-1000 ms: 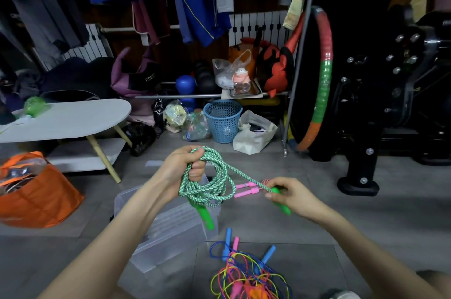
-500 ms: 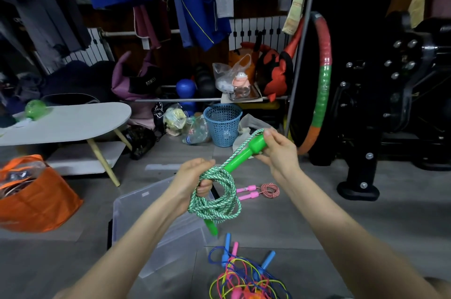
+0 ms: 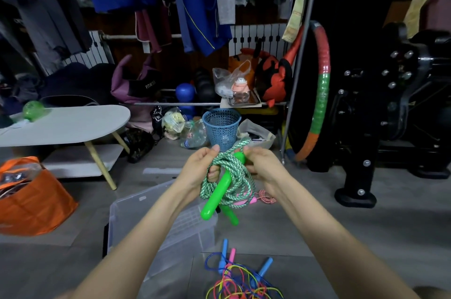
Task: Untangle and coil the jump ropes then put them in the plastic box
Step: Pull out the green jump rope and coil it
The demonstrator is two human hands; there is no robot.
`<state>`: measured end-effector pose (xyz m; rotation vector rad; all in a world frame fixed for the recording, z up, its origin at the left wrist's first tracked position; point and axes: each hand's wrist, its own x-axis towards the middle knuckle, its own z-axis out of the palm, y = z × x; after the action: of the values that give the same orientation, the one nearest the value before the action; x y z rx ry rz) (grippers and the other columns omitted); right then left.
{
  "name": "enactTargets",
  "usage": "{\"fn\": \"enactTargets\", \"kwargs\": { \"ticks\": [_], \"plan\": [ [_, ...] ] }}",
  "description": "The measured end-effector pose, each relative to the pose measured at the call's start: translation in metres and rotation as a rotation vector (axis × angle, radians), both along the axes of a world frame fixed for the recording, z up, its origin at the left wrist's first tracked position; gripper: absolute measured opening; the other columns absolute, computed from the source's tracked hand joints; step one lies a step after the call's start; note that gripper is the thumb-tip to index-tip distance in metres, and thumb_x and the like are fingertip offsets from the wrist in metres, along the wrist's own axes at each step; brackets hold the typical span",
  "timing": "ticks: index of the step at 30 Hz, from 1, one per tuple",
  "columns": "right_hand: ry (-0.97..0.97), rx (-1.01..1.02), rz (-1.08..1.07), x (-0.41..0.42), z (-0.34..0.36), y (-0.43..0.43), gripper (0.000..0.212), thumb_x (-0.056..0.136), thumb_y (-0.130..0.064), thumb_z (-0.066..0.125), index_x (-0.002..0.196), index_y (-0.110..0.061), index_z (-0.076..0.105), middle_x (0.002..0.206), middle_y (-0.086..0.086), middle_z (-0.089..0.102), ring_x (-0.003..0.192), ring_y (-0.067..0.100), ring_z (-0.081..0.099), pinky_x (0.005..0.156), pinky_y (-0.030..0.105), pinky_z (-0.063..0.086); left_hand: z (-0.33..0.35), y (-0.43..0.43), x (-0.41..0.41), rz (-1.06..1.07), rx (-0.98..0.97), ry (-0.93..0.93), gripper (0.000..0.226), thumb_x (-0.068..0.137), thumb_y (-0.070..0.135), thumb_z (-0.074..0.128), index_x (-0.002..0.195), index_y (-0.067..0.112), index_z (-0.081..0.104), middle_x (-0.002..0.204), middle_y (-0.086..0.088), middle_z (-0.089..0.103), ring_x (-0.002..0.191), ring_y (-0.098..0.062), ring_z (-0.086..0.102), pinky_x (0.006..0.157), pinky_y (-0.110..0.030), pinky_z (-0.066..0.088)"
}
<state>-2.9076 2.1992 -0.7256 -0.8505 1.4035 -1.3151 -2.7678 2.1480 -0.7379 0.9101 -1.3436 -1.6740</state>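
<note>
Green jump rope (image 3: 238, 176) — coiled, held near box (image 3: 127, 225) rim.

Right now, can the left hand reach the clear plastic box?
Probably yes: the left hand holds the green jump rope close by the clear plastic box, nothing between them, though the right hand grips it too.

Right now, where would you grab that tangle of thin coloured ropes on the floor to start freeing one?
Probably the light blue handle poking out at the tangle's far right, pinched from above on its right side. It is rigid, angles away from the thin jump ropes, and no cord seems to cross it; the cords themselves loop over one another.
</note>
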Motion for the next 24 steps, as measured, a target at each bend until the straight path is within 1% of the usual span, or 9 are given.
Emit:
{"fn": "enactTargets", "kwargs": {
  "ticks": [3, 6, 9, 11, 13, 15, 20, 22, 24],
  "plan": [
    [0.015, -0.085, 0.039, -0.008, 0.001, 0.004, 0.036, 0.095, -0.044, 0.044, 0.105, -0.015, 0.065, 0.096, 0.000, 0.070, 0.085, 0.008, 0.064, 0.073, 0.016, 0.047, -0.001, -0.004, -0.004, 0.051, -0.003, 0.059, 0.027, 0.096, 0.029, 0.046, 0.076, 0.013, 0.036, 0.040, 0.006, 0.035, 0.033, -0.006, 0.030, 0.036, -0.015, 0.026],
    [-0.033, -0.189, 0.087, -0.004, -0.003, 0.008, 0.076, 0.071, -0.041, 0.071, 0.135, -0.013, 0.041, 0.122, 0.008, 0.061, 0.114, 0.017, 0.058, 0.104, 0.033, 0.041, 0.002, -0.004, -0.011, 0.076, -0.008, 0.075, 0.020, 0.095, 0.031, 0.046, 0.095, 0.011, 0.042, 0.039, 0.007, 0.036, 0.033, -0.005, 0.031, 0.040, -0.016, 0.027],
    [0.139, -0.204, 0.076, 0.005, -0.007, 0.011, 0.105, 0.058, -0.034, 0.086, 0.143, -0.023, 0.024, 0.122, -0.008, 0.054, 0.118, 0.010, 0.052, 0.105, 0.028, 0.038, 0.005, -0.002, -0.018, 0.147, -0.025, 0.034, 0.026, 0.093, 0.034, 0.050, 0.099, 0.010, 0.044, 0.045, 0.005, 0.041, 0.038, -0.004, 0.036, 0.042, -0.016, 0.031],
    [0.350, -0.160, -0.008, 0.011, -0.007, 0.011, 0.119, 0.043, -0.052, 0.086, 0.142, -0.032, 0.022, 0.124, -0.013, 0.051, 0.123, 0.011, 0.046, 0.109, 0.033, 0.034, 0.006, -0.003, -0.021, 0.159, -0.004, 0.064, 0.027, 0.092, 0.034, 0.053, 0.099, 0.010, 0.045, 0.044, 0.006, 0.041, 0.037, -0.004, 0.036, 0.041, -0.016, 0.032],
    [0.541, -0.095, -0.077, 0.015, -0.009, 0.009, 0.121, 0.040, -0.059, 0.082, 0.142, -0.034, 0.021, 0.133, -0.005, 0.049, 0.128, 0.016, 0.041, 0.112, 0.039, 0.028, 0.010, -0.002, -0.022, 0.162, 0.017, 0.098, 0.024, 0.094, 0.033, 0.051, 0.089, 0.012, 0.041, 0.039, 0.009, 0.037, 0.035, -0.004, 0.035, 0.037, -0.014, 0.030],
    [0.590, -0.106, -0.096, 0.018, -0.011, 0.007, 0.117, 0.045, -0.050, 0.084, 0.142, -0.032, 0.021, 0.133, -0.003, 0.051, 0.126, 0.017, 0.044, 0.110, 0.041, 0.029, 0.013, -0.003, -0.023, 0.171, -0.010, 0.105, 0.029, 0.095, 0.030, 0.049, 0.077, 0.015, 0.033, 0.038, 0.009, 0.033, 0.033, -0.005, 0.032, 0.034, -0.014, 0.026],
    [0.241, -0.131, -0.051, 0.027, -0.024, 0.002, 0.115, 0.048, -0.001, 0.075, 0.142, -0.032, 0.017, 0.127, 0.005, 0.051, 0.111, 0.026, 0.056, 0.089, 0.042, 0.052, 0.007, -0.006, -0.026, 0.225, -0.106, 0.086, 0.034, 0.096, 0.028, 0.048, 0.070, 0.015, 0.029, 0.038, 0.007, 0.033, 0.034, -0.006, 0.030, 0.037, -0.017, 0.024],
    [0.198, -0.115, -0.090, 0.027, -0.029, 0.006, 0.110, 0.056, -0.001, 0.076, 0.143, -0.035, 0.018, 0.133, 0.001, 0.045, 0.114, 0.030, 0.054, 0.092, 0.048, 0.049, 0.006, -0.007, -0.024, 0.260, -0.145, 0.076, 0.033, 0.095, 0.028, 0.049, 0.071, 0.015, 0.031, 0.042, 0.007, 0.031, 0.035, -0.006, 0.031, 0.038, -0.017, 0.025],
    [0.219, -0.095, -0.129, 0.026, -0.037, 0.012, 0.101, 0.063, -0.021, 0.081, 0.143, -0.034, 0.020, 0.136, -0.004, 0.041, 0.118, 0.028, 0.052, 0.098, 0.043, 0.044, 0.007, -0.011, -0.020, 0.279, -0.182, 0.079, 0.033, 0.095, 0.026, 0.049, 0.070, 0.015, 0.029, 0.042, 0.012, 0.028, 0.035, -0.004, 0.030, 0.038, -0.015, 0.025]
  ]
}}
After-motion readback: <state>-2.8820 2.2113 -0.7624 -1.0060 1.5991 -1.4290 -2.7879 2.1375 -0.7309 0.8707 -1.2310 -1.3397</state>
